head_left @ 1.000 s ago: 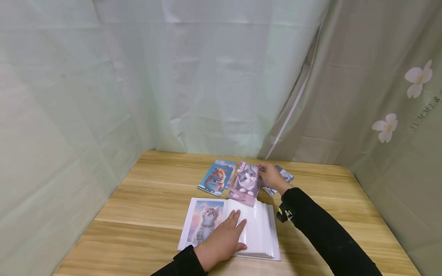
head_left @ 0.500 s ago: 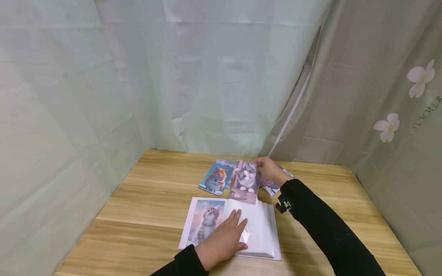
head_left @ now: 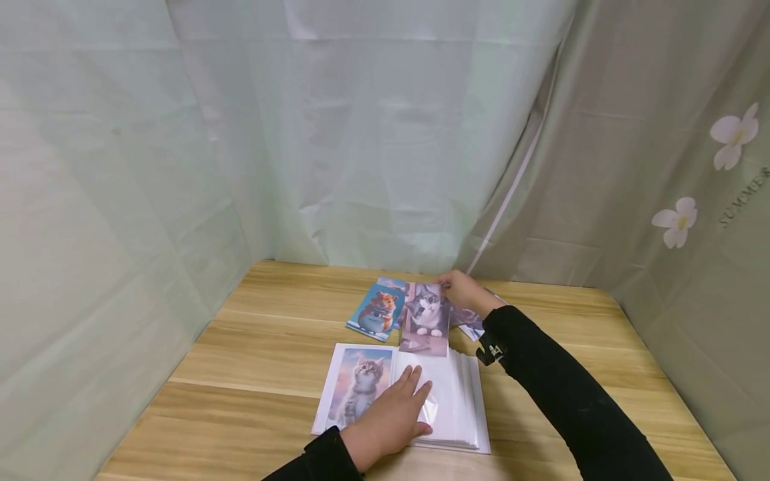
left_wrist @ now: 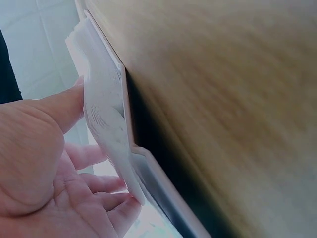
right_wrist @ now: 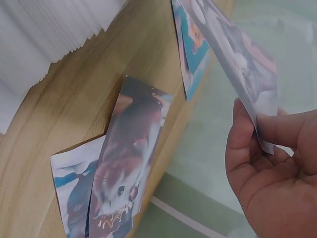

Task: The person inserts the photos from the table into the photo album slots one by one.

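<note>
An open photo album (head_left: pixel 481 414) lies on the table, a kitten picture (head_left: pixel 361 387) in its left page. My left hand (head_left: pixel 388 417) rests flat on the middle of it, fingers spread over the clear-sleeved right page. In the left wrist view the fingers lie against the album's stack of pages (left_wrist: pixel 101 94). My right hand (head_left: pixel 466 292) pinches the far right corner of a grey-and-white cat photo (head_left: pixel 426 317) between thumb and fingers. That photo's near edge is at the top of the right page; whether it is inside the sleeve I cannot tell.
Left of the cat photo lies a hamster picture (head_left: pixel 375 312), overlapping another picture. Beneath my right arm are more loose pictures, one showing a mouse-like animal (right_wrist: pixel 129 163). A pale curtain (head_left: pixel 373 133) hangs behind the wooden table (head_left: pixel 240 354).
My right hand has shifted slightly left with the cat photo, which has turned from tilted to nearly straight above the right page. My left hand has stayed in place.
</note>
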Available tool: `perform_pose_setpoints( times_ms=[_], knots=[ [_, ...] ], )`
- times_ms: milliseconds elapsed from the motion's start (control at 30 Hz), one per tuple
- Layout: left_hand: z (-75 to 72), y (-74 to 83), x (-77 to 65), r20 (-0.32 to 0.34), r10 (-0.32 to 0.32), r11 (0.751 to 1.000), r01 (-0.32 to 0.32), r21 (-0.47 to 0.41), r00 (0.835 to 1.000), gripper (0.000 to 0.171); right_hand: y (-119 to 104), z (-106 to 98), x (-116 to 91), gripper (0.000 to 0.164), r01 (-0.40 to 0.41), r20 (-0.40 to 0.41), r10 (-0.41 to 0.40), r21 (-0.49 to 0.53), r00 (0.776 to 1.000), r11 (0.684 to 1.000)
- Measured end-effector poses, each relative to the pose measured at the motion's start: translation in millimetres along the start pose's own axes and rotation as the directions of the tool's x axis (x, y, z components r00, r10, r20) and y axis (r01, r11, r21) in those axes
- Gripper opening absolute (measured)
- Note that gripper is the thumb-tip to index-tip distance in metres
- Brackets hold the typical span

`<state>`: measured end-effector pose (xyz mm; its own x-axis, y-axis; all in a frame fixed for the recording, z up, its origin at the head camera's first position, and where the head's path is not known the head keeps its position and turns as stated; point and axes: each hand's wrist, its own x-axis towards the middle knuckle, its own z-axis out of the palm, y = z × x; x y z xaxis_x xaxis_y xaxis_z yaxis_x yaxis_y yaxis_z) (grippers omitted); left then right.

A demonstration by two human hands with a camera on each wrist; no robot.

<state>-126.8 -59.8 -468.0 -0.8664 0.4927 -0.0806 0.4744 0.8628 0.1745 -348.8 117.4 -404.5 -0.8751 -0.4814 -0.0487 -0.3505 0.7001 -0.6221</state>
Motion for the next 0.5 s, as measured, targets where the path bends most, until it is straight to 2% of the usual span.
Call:
perform_pose_setpoints(
  times_ms=[300, 500],
  knots=[
    [-2.6, 0.9, -0.4, 0.006, -0.005, 1.000, 0.005, -0.006, 1.000, 0.073, 4, 8, 3, 0.031, 0.054, 0.012, -0.055, 0.008, 0.998, 0.998],
    [-0.4, -0.5, -0.2, 0.003, -0.002, 1.000, 0.002, -0.025, 1.000, 0.072, 5, 12, 2, 0.031, 0.030, 0.024, -0.030, 0.020, 0.999, 0.999]
  ],
)
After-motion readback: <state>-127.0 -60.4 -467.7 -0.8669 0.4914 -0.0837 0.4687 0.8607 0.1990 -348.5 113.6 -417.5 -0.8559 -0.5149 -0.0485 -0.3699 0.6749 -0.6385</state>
